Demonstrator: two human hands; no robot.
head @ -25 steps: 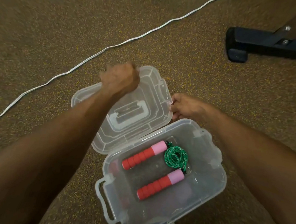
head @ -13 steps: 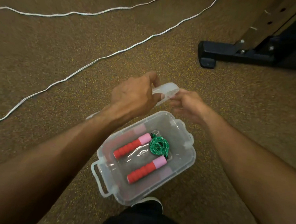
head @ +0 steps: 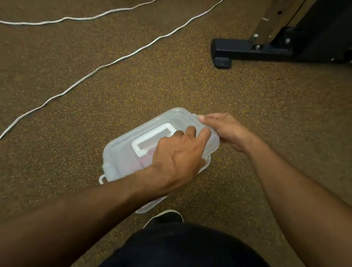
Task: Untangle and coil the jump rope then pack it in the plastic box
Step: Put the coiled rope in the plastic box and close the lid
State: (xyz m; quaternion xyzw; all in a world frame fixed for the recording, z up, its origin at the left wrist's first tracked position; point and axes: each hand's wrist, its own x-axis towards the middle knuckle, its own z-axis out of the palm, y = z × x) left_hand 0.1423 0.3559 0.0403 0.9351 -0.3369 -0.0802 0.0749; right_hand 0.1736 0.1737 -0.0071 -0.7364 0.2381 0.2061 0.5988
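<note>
The left hand (head: 177, 155) covers the near right part of the lid (head: 126, 150), whose cloudy plastic (only a faint red smear shows through) hides the box's contents, and both forearms run off the bottom edge

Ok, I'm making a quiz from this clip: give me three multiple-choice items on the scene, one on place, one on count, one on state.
1. Where does the plastic box rest?
A. on a table
B. on the speckled floor
C. on a bench

2. How many white cords cross the floor?
A. two
B. four
C. none

3. What state is the lid in?
A. lying beside the box
B. standing upright
C. down over the box

Answers:
1 B, speckled floor surrounds the box.
2 A, two white lines run at the upper left.
3 C, the left hand presses on it and the right hand grips its end.
</note>
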